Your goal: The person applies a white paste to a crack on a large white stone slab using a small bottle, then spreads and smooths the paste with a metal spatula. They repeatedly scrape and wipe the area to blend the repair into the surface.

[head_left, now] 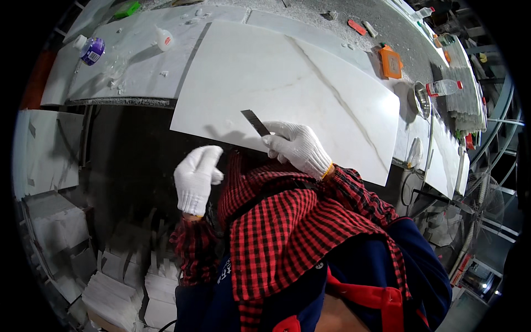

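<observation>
My right hand (298, 146), in a white knitted glove, is closed on a thin flat metal blade (255, 123). The blade points up and to the left, above the near edge of a large white marble-look slab (265, 77) with a grey-brown vein. Off to the left, my left hand (196, 180) wears a matching glove and hangs just below the slab's near edge. Its fingers are loosely bent, with the thumb apart from them, and nothing shows in it. My right fingertips partly hide the blade's lower end.
On the worktable (138, 83) stand a purple-labelled bottle (93, 51) and a white squeeze bottle (164, 40). Rightward are an orange box (391, 62), a metal bowl (421, 99) and a clear bottle (442, 88). Stacked pale tiles (113, 299) sit low on the left.
</observation>
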Available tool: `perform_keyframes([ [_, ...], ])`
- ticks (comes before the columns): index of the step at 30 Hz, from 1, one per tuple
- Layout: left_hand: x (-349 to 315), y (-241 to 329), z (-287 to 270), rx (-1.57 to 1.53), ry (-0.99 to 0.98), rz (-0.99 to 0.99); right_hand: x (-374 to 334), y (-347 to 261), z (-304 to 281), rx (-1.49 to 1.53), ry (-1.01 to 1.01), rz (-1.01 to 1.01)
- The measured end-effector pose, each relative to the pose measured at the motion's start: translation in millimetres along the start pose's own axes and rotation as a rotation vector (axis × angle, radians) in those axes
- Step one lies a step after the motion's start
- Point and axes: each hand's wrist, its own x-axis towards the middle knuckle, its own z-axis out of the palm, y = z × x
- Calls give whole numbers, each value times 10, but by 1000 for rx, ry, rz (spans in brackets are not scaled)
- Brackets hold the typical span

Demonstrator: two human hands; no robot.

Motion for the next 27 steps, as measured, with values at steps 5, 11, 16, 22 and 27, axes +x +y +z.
perform_keyframes([
  [5, 405, -166, -132, 165, 522, 435, 83, 38, 87, -348, 70, -154],
  [11, 809, -369, -190, 445, 638, 624, 187, 46, 232, -727, 109, -240],
  [16, 958, -323, -25, 210, 671, 417, 245, 79, 324, -862, 117, -218],
  [22, 1119, -479, 41, 70, 489, 448, 307, 62, 476, -940, 132, -286],
  [27, 1117, -425, 46, 65, 484, 340, 382, -20, 534, -983, 75, -245],
])
